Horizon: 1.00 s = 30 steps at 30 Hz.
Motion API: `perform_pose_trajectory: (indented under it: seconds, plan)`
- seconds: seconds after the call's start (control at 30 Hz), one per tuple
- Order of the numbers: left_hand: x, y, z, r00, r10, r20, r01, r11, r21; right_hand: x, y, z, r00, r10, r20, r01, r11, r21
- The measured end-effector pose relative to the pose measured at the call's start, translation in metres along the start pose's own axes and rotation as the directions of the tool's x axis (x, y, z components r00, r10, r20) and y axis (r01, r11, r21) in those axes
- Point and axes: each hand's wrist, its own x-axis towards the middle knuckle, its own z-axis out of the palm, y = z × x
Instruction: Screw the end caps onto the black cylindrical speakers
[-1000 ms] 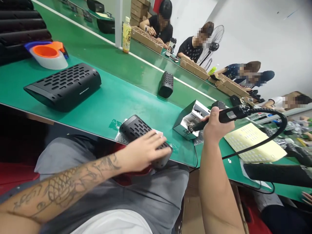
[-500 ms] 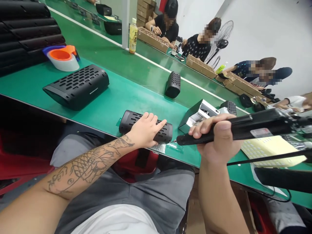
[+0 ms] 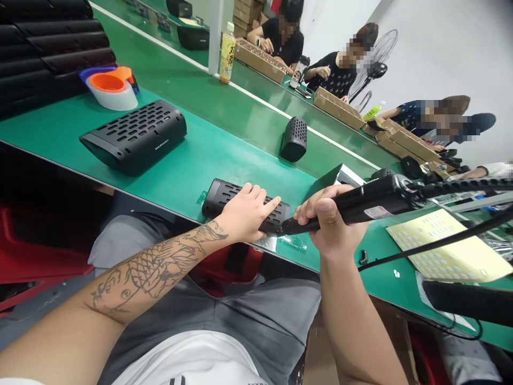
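My left hand (image 3: 242,216) lies over a black slotted plastic housing (image 3: 219,195) at the table's front edge and grips it, fingers across the slots and thumb at the near side. In my right hand (image 3: 336,227) is a black electric screwdriver (image 3: 366,200), tilted, with the fingers wrapped round its body. Its tip meets the right end of the housing; the bit and any screw there are too small to make out. Clear tape (image 3: 294,243) lies on the table just under that end.
A larger black housing (image 3: 136,139) marked MERKURY stands to the left, before a tape dispenser ring (image 3: 110,88) and stacked black housings (image 3: 48,48). Another slotted housing (image 3: 294,139) sits farther back. A yellow sheet (image 3: 449,246) lies right, under a black cable (image 3: 433,248). Co-workers sit across.
The screwdriver in my right hand has moved left and its tip now touches the housing's right end. My left hand keeps its hold. The whole view has shifted slightly.
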Motion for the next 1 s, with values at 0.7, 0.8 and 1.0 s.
perform_pose_trajectory:
  seconds: [0.7,0.8,1.0]
  plan:
    - [0.004,0.016,0.01,0.998,-0.044,-0.04,0.046,0.999,0.027,0.026,-0.006,-0.043,0.965,-0.105,-0.242,0.066,0.984,-0.163]
    - [0.005,0.023,0.006,0.997,-0.069,-0.017,0.069,0.998,0.015,0.052,0.01,-0.086,0.858,-0.264,-0.44,0.048,0.895,-0.443]
    - [0.01,-0.014,-0.02,0.993,-0.115,0.023,0.117,0.984,-0.132,0.063,0.055,-0.138,0.847,-0.244,-0.472,-0.017,0.875,-0.484]
